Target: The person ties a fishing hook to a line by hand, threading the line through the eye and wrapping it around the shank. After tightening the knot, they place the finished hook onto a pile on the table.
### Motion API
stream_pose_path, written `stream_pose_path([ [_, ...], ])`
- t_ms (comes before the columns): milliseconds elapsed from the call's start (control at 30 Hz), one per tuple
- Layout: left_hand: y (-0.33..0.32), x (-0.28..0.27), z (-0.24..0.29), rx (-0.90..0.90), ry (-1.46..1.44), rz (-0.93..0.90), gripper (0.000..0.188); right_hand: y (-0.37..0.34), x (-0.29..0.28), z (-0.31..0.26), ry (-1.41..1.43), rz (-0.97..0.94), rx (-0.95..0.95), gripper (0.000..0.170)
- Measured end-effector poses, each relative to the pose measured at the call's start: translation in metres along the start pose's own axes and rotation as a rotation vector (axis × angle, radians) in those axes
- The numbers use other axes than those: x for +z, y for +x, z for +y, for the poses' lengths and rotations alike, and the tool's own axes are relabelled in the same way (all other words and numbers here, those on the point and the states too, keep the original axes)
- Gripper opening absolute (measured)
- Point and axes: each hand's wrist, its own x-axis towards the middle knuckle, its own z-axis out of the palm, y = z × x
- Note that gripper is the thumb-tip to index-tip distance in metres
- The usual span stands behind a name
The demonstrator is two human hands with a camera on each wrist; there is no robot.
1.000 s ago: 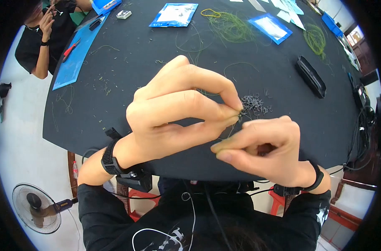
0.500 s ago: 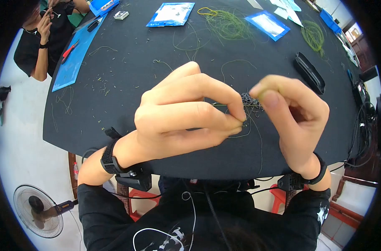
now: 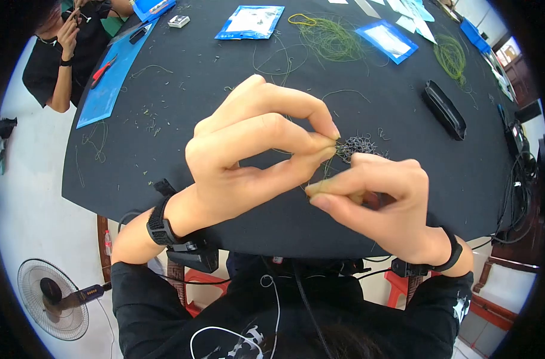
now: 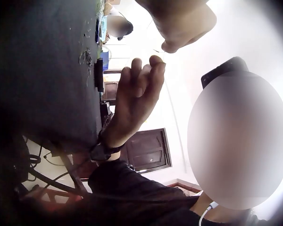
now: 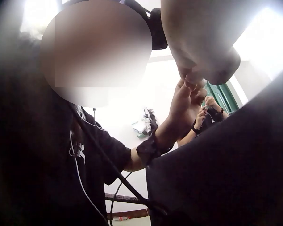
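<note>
Fishing line (image 3: pixel 327 170) is pinched in both left hand (image 3: pixel 227 143) and right hand (image 3: pixel 398 194) grips. Might slip if either loosens, or snag those nearby fishhooks (image 3: pixel 360 146).

Thin greenish thread (image 3: pixel 327 170) runs between the left hand (image 3: pixel 242 143) and right hand (image 3: pixel 397 197); small dark hooks (image 3: pixel 359 145) lie heaped loosely on the tabletop (image 3: pixel 188 102).

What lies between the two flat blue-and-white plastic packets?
In the head view, a loose coil of thin green line with a yellow loop on its left.
</note>
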Motion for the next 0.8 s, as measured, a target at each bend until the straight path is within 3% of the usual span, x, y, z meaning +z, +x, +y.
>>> stream_pose_path([
  [267, 0.003, 0.002, 0.0, 0.037, 0.054, -0.048, 0.019, 0.002, -0.01, -0.005, -0.032, 0.031, -0.149, 0.009],
  [400, 0.004, 0.005, 0.001, 0.071, 0.04, -0.059, 0.019, 0.002, -0.019, -0.011, -0.027, 0.016, -0.085, 0.009],
  [467, 0.005, 0.005, 0.002, 0.08, 0.045, -0.069, 0.019, 0.001, -0.021, -0.016, -0.074, 0.112, 0.076, 0.01],
  [533, 0.005, 0.006, 0.003, 0.084, 0.017, -0.08, 0.019, 0.002, -0.023, -0.008, -0.111, 0.125, 0.041, 0.01],
  [667, 0.004, 0.005, 0.006, 0.043, -0.052, -0.072, 0.018, 0.009, -0.017, 0.003, 0.013, 0.226, 0.081, 0.01],
  [800, 0.002, 0.0, 0.005, -0.027, -0.128, -0.055, 0.015, 0.012, -0.003, 0.013, 0.39, 0.106, 0.251, 0.01],
])
